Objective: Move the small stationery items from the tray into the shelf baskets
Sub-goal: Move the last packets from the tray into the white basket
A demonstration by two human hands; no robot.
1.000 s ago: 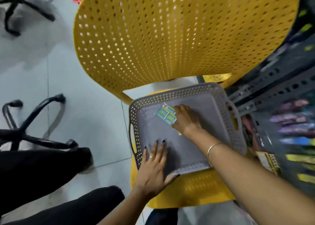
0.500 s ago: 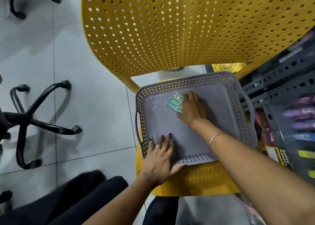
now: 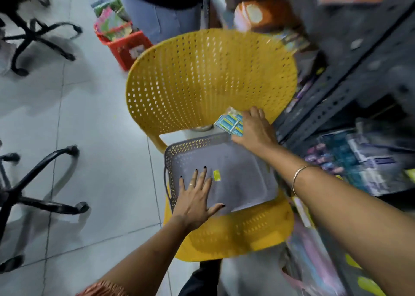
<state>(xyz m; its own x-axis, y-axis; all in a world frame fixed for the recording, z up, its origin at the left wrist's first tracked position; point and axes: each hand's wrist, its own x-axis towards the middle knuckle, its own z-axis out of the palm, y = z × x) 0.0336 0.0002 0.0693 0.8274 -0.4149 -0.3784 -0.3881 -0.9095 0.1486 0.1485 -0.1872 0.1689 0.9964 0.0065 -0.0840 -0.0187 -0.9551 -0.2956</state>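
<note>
A grey perforated tray [image 3: 179, 152] rests on the seat of a yellow chair. My right hand [image 3: 256, 131] is raised above the tray's far right corner, shut on a clear packet of blue-and-yellow stationery pieces [image 3: 230, 121]. My left hand [image 3: 195, 197] lies flat, fingers spread, on the tray's near left part. One small yellow item [image 3: 217, 175] lies on the tray floor just right of my left fingertips. The shelf baskets are blurred on the right and hard to make out.
The yellow perforated chair back [image 3: 208, 80] rises behind the tray. A dark metal shelf [image 3: 350, 87] full of packets fills the right side. A red crate [image 3: 125, 44] and a standing person [image 3: 161, 17] are behind. Black chair bases [image 3: 40, 183] stand on the left.
My right hand has lifted the packet out of the tray, up and to the right toward the shelf. The small yellow item is now uncovered. My view has tilted upward.
</note>
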